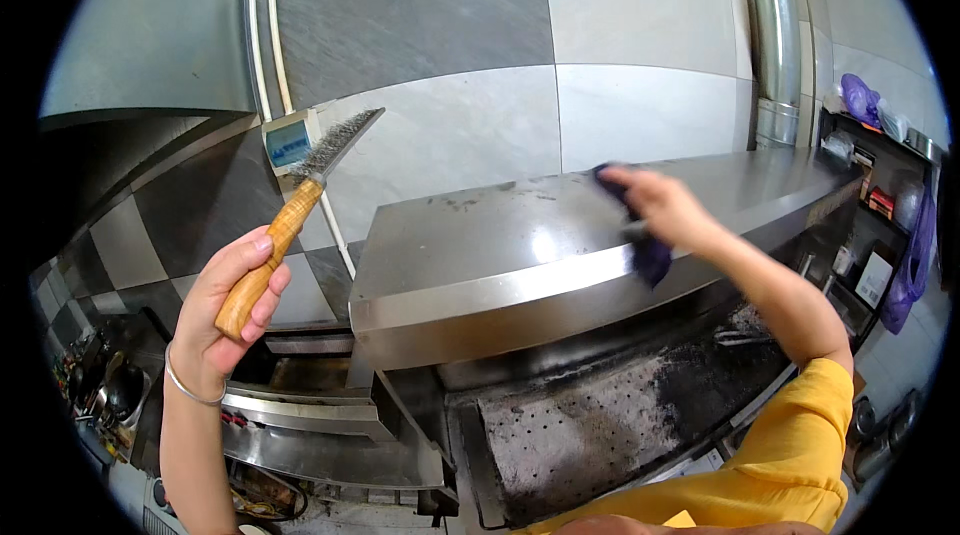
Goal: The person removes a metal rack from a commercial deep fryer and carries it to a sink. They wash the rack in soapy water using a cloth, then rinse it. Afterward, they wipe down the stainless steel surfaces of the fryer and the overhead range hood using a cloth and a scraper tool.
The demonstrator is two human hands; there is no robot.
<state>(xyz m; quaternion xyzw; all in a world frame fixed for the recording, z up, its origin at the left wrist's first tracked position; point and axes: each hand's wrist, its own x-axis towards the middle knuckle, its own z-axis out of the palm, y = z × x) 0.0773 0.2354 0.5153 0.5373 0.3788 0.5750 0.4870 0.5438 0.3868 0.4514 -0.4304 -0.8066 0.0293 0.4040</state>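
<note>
My left hand (236, 295) grips the wooden handle of a wire brush (274, 257), held up in front of the tiled wall with its bristles pointing up and left. Blurred, my right hand (664, 205) holds a dark cloth (651, 257) over the front edge of a stainless steel hood (480, 250). Dark smudges mark the back part of the hood's top. Beneath the hood lies a blackened, perforated metal plate (570, 422).
Left of the hood stands a steel appliance (330, 452) with a ledge. A wall box (289, 143) and pipes sit behind the brush. At the right are a shelf rack (881, 152) with bags and a round metal duct (776, 32). Pans (124, 389) stand far left.
</note>
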